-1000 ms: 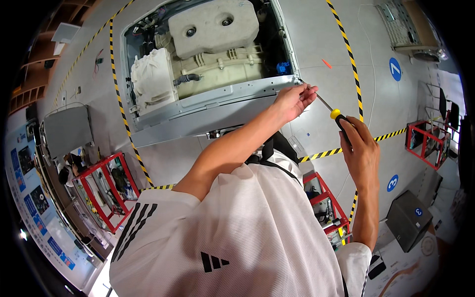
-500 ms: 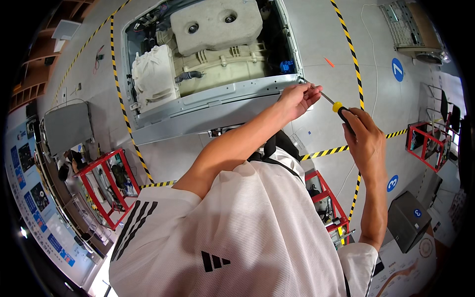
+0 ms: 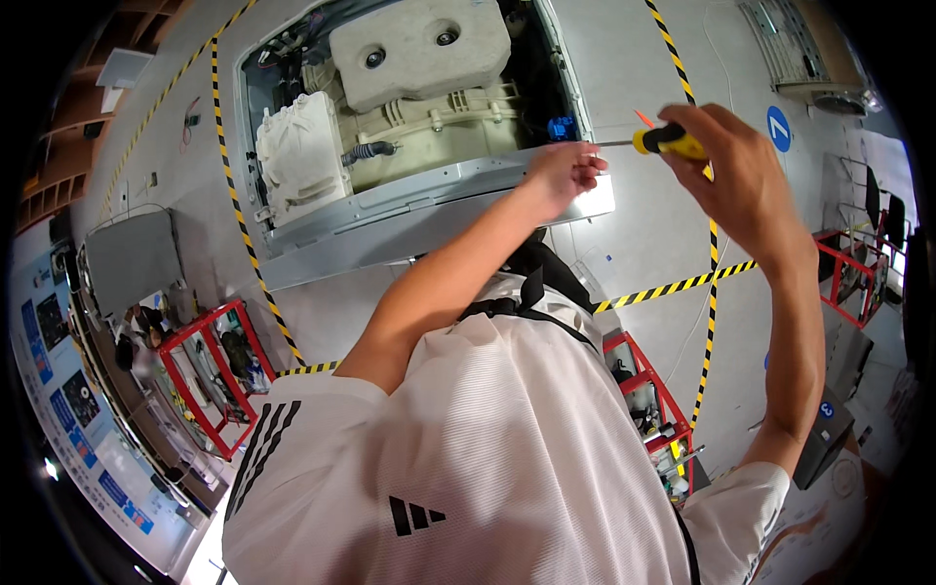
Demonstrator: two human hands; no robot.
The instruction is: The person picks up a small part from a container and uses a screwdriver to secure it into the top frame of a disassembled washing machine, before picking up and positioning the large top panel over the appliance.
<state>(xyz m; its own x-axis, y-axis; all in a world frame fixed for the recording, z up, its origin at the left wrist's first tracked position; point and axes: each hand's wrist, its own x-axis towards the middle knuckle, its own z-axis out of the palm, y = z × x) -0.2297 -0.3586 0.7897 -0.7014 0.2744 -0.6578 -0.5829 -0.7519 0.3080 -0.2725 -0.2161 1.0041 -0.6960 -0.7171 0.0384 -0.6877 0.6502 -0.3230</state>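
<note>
A screwdriver is held at the edge of an opened washing machine.

The screwdriver, with its yellow and black handle, is gripped tight by the closed fingers of the right hand at about 2 o'clock in the picture. Its thin metal tip is pinched and steadied by the fingers of the left hand, just at 9 o'clock from the handle. Both are right beside the grey metal rim of the washing machine, near a small blue part. For a good turn, the tip is best kept straight in the screw, pushed firmly, and turned slowly so it is not slipped off.
</note>
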